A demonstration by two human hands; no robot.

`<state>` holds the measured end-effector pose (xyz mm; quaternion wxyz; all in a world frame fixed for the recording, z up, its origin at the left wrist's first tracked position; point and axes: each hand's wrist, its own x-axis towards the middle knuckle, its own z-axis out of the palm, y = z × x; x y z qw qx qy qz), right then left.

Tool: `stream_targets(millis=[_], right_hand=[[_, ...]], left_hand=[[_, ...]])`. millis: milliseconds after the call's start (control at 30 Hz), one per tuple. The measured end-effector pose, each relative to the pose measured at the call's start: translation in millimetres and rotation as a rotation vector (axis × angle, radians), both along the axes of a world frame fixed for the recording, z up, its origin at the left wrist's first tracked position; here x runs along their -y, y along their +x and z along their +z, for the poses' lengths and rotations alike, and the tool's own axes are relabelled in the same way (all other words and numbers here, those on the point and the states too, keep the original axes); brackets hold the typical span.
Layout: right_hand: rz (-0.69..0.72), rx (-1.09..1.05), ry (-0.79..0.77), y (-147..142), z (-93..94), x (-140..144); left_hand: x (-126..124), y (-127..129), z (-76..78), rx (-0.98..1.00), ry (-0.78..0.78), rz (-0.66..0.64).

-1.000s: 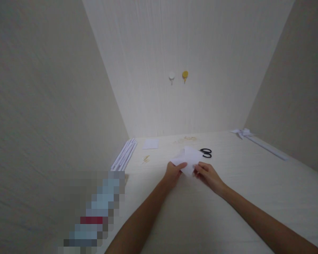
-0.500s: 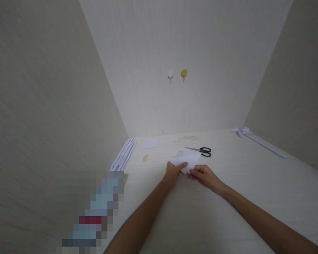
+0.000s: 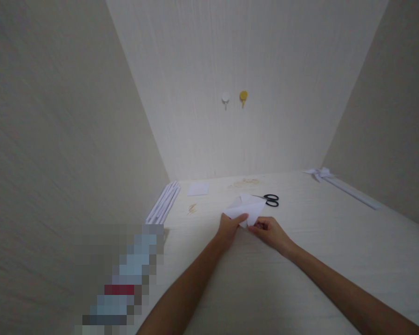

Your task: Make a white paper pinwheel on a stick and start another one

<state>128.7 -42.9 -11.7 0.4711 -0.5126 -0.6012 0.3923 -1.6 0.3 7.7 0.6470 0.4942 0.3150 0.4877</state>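
Note:
A folded white paper [image 3: 246,207] lies on the pale table [image 3: 300,260] in the middle of the head view. My left hand [image 3: 229,229] pinches its left near edge, thumb on top. My right hand [image 3: 270,231] grips the paper's near right corner with curled fingers. Black-handled scissors [image 3: 269,200] lie just beyond the paper, to its right, partly hidden by it.
A bundle of rolled white paper strips [image 3: 163,204] leans along the left wall. A small white paper square [image 3: 198,188] lies at the back left. A white paper bow with a long strip [image 3: 338,184] sits at the right wall. Two hooks [image 3: 234,98] hang on the back wall.
The paper has been flattened and shifted slightly between my hands; my right hand slid from its right edge toward its near corner. My left hand stays in place.

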Motion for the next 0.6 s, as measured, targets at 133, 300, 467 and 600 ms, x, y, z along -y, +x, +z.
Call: stream_targets(millis=[133,300,467,600], right_hand=[[-0.044,0.054,0.024,-0.4,-0.7,-0.8],[0.052,0.015,0.138,0.6,-5.4,-2.9],[0.089,0.034,0.131,1.2,-7.2,-3.1],[0.053,0.051,0.06,-0.6,-0.5,-0.9]], left_hand=[[3.4,0.0,4.9,-0.062,-0.024,0.054],[3.3,1.5,4.5,-0.026,-0.016,0.029],[1.2,0.9,0.5,-0.036,-0.013,0.01],[-1.5,0.5,-4.2,-0.024,-0.023,0.0]])
